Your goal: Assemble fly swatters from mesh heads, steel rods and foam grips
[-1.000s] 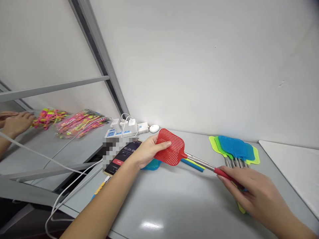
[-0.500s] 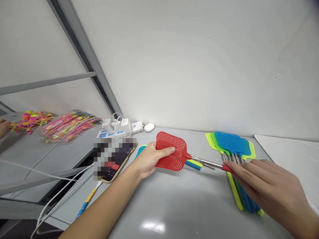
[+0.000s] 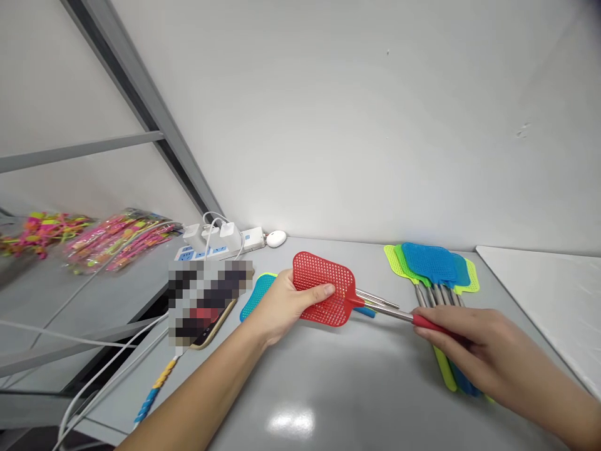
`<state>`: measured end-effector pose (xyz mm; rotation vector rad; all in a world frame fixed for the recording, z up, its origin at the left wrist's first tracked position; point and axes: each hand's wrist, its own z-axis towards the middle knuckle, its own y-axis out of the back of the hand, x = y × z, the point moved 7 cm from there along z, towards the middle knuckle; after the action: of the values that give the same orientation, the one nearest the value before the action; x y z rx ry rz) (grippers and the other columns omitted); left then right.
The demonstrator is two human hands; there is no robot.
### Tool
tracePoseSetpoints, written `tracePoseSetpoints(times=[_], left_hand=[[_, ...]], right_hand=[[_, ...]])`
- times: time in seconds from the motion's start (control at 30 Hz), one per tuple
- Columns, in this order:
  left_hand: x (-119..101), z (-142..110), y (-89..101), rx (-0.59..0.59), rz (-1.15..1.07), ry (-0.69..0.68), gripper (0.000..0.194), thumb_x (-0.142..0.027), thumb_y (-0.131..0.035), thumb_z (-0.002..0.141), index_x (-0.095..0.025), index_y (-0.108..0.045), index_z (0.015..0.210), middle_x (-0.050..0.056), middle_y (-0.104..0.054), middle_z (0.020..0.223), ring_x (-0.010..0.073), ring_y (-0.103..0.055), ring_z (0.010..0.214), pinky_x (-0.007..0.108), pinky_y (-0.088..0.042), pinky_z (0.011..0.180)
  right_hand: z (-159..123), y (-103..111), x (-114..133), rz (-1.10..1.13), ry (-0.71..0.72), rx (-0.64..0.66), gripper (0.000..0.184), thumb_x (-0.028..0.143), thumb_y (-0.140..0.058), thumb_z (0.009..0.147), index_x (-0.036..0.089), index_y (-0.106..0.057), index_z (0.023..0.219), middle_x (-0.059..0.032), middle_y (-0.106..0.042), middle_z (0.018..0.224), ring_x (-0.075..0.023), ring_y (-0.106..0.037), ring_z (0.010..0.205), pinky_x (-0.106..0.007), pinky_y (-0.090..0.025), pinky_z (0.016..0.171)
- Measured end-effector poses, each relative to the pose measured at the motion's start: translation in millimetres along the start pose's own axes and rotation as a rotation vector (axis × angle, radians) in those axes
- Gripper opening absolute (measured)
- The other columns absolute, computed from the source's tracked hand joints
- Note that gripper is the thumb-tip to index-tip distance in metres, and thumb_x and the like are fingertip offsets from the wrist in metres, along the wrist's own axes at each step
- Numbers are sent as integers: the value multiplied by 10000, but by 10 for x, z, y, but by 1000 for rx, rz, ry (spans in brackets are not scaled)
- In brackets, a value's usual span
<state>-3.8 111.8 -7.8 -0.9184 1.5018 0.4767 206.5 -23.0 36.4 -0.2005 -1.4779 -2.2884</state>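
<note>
A red fly swatter with a metal shaft is held above the grey table. My left hand is closed on its meshed head, thumb on top. My right hand wraps round its red grip at the other end. Behind my left hand lies a teal fly swatter, partly covered. Under and beyond my right hand rests a fanned pile of blue, green and yellow fly swatters, their lower grips partly hidden by that hand.
A phone with a blue and yellow wrapped cable lies at left. Behind it are a power strip with white chargers and a white oval device. Bagged colourful items sit beyond a metal frame. A white board lies right.
My right hand has turned and now grips the red handle with fingers curled round it. The swatter dips slightly toward the right. The view has shifted a little, uncovering more of the teal swatter.
</note>
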Motion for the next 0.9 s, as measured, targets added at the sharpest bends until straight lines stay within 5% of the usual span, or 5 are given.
tracePoseSetpoints(times=[0.3,0.5,0.6,0.77,0.9], left_hand=[[-153,-49,-34,40,319,-116,280,-404,-740,782,-163,-727,924,87,-746,922,234,-698,840,372,-566,779],[-487,-221,98,-289,508,-773,539,-638,-489,869,-213,-595,1183,114,-578,1224,260,-548,1114,434,-400,1029],[-483,-337,150,-485,269,-979,606,-701,-432,840,-271,-471,1267,87,-479,1267,243,-494,1120,420,-372,1038],[-6,-196,-162,-361,-262,-605,463,-658,-341,916,-241,-527,997,37,-542,928,178,-506,811,329,-443,780],[319,-159,-554,-141,-207,-352,569,-718,-494,828,-208,-591,1061,49,-565,845,176,-489,745,314,-414,699]], right_hand=[[-75,-377,55,-49,-40,329,281,395,-372,1004,255,-577,873,22,-604,623,-156,-575,523,-271,-375,476],[-8,-233,132,-229,25,98,267,342,-334,1019,242,-580,994,-16,-649,807,-165,-624,664,-272,-389,527],[-2,-116,151,-307,34,-59,261,329,-346,1017,219,-582,1003,-38,-635,850,-162,-613,682,-272,-383,538],[-22,-62,185,-310,3,-200,239,333,-378,1013,208,-581,990,-26,-627,842,-134,-588,630,-258,-336,497],[-35,-93,295,-351,59,-243,218,309,-397,1010,215,-586,1064,0,-614,781,-121,-551,562,-268,-295,486]])
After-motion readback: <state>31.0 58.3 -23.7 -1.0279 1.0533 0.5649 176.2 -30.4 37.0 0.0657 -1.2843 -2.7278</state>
